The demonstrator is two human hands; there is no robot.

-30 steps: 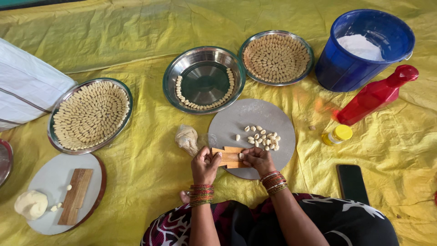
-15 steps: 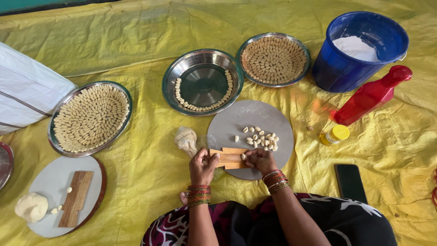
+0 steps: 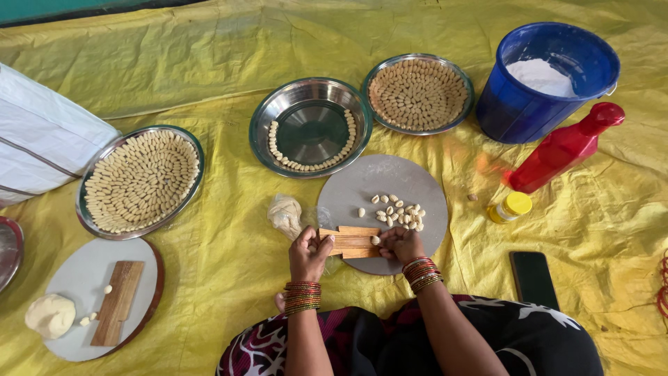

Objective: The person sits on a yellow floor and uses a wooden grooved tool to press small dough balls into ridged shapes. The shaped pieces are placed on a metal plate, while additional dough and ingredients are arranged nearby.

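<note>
Since a second ago little has shifted: left hand (image 3: 308, 251) keeps its grip closed on the ridged wooden board (image 3: 349, 241) on the round grey board (image 3: 390, 188), right hand (image 3: 398, 243) pinching a dough piece (image 3: 376, 240) at its right end, seemingly mid-shaping.

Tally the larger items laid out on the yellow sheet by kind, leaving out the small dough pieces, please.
Steel plates: 3
Round boards: 2
Ridged wooden blocks: 2
Dough lumps: 2
Blue bucket: 1
Red bottle: 1
Yellow-lidded jar: 1
Phone: 1
Total: 13
</note>
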